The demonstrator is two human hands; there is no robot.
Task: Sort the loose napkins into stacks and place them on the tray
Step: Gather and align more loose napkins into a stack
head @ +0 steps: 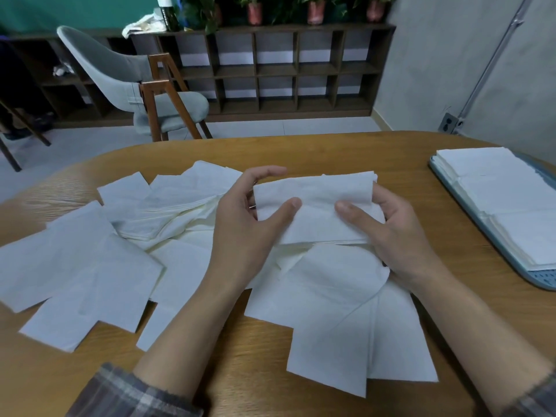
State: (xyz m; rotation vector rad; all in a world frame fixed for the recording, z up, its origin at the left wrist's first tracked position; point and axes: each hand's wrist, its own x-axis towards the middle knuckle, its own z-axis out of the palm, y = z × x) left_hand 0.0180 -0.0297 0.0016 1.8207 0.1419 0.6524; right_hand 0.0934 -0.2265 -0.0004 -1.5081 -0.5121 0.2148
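A small stack of white napkins [316, 206] is held above the table's middle. My left hand [249, 218] grips its left edge, thumb on top and fingers curled behind. My right hand [388, 227] grips its right edge, thumb pressed on the top sheet. Several loose white napkins [90, 266] lie scattered over the wooden table to the left and below my hands, some overlapping. A blue-grey tray [541, 278] at the right edge carries neat napkin stacks [505, 200].
The round wooden table [406, 164] has bare wood between my hands and the tray. Beyond the far edge stand a grey chair with wooden legs [141, 85] and a dark cubby shelf [270, 70] with potted plants on top.
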